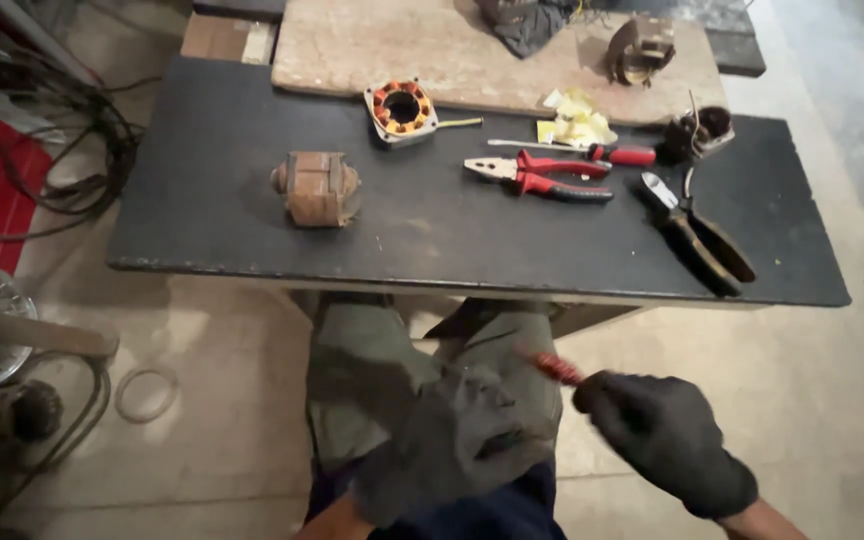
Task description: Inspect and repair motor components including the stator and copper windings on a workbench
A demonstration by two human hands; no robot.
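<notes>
Both gloved hands are down over the person's lap, below the near edge of the bench, and nothing supports them there. The right hand is closed around a small tool with a red handle; only the handle end pokes out toward the left hand, and it is blurred, so I cannot tell what sort of tip it has. The left hand is blurred too, and I cannot tell whether it is open or gripping anything.

My worry is that red-handled tool: it points at the other glove, close to it, over the knees. If it slips it could jab the left hand or thigh, or drop onto the concrete floor.

On the bench, the rusty brown motor core sits toward the left, not far from the near edge; a knock could roll it off. The black-handled cutters lie at the right, handles reaching almost to the near edge, so a rising knee or sleeve could sweep them off. The red pliers and red screwdriver lie mid-bench, safer. A stator with orange windings rests near the far edge, against a stone slab. Loose cables trail on the floor at the left, a tripping hazard.
</notes>
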